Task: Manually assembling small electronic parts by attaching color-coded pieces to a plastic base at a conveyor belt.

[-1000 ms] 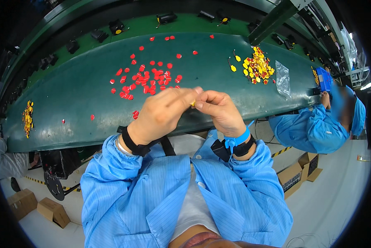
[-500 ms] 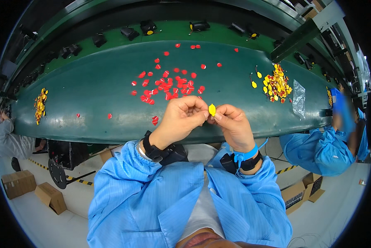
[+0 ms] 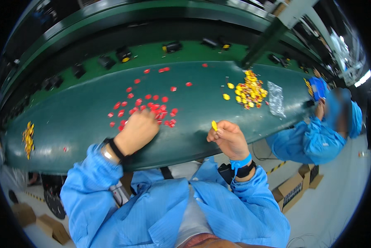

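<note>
1. Green work surface [image 3: 82, 113], one. Runs beneath both sets of fingers and extends well past them on either side.
2. Co-worker [image 3: 317, 134] in blue, one. Well to the right of all the fingers, near the surface's right end.
3. Red pieces [image 3: 164, 99], small, many, loosely spread. The densest part lies at and just beyond the fingers of the left hand [image 3: 139, 129], the nearer of the two; the same spread lies leftward and outward from the fingers of the right hand [image 3: 231, 140]. Each piece is too small and roundish for a long axis to be told.
4. Left hand, as above. Back uppermost, fingers curled downward among the nearest red pieces; fingertips hidden and blurred, so opening and any hold cannot be told.
5. Right hand, as above. Raised; thumb and forefinger closed in a pinch, remaining fingers folded in.
6. Yellow heap [image 3: 251, 91], one. Beyond the right fingers and to their right, well apart from them.
7. Clear bag [image 3: 276, 99], one. Just right of the heap, outward and rightward from the right fingers; long axis runs mostly away from the wearer.
8. Yellow piece [image 3: 214, 126], one. At the right hand's pinch; long axis nearly fore-and-aft, outer end free, pointing away from the wearer and slightly left.
</note>
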Demonstrator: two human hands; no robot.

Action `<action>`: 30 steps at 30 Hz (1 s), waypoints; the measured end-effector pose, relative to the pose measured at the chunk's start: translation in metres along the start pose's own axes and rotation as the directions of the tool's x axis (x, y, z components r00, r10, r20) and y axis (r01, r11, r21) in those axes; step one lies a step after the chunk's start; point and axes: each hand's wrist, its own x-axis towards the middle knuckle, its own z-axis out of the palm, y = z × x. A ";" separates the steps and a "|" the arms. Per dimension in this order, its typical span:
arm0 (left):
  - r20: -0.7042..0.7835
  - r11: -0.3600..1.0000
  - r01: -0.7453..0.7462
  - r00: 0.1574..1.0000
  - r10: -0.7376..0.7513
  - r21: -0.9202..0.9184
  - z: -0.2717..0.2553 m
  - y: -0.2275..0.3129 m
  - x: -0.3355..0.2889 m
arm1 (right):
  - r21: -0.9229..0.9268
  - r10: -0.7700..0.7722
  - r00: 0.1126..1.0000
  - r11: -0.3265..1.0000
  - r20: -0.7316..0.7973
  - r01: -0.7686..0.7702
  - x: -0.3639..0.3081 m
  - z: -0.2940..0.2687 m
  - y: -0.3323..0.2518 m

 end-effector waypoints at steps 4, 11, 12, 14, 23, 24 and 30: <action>0.058 0.966 0.150 0.988 -0.141 -0.209 -0.006 -0.002 -0.016 | 0.045 -0.034 0.999 0.998 -0.042 0.036 0.035 -0.029 -0.029; -0.151 0.792 0.259 0.903 -0.402 -0.553 -0.006 -0.031 -0.020 | 0.019 -0.219 0.972 0.975 -0.083 0.221 0.067 -0.023 -0.062; -0.138 0.749 0.272 0.890 -0.434 -0.604 -0.007 -0.032 -0.025 | -0.017 -0.174 0.982 0.985 -0.074 0.173 0.066 -0.018 -0.051; -0.130 0.702 0.293 0.866 -0.482 -0.649 -0.007 -0.040 -0.039 | -0.046 -0.097 0.991 0.995 -0.096 0.093 0.058 -0.015 -0.034; -0.096 0.499 0.724 0.521 -0.848 -0.475 0.009 -0.100 -0.116 | -0.319 -0.195 0.888 0.946 -0.416 0.059 0.029 -0.036 0.014; -0.090 0.501 0.723 0.527 -0.845 -0.476 0.015 -0.100 -0.125 | -0.330 -0.210 0.886 0.942 -0.414 0.069 0.026 -0.041 0.019; 0.314 0.193 0.690 0.537 -0.783 -0.698 0.021 -0.110 -0.165 | -0.353 -0.258 0.864 0.930 -0.432 0.101 0.030 -0.043 0.020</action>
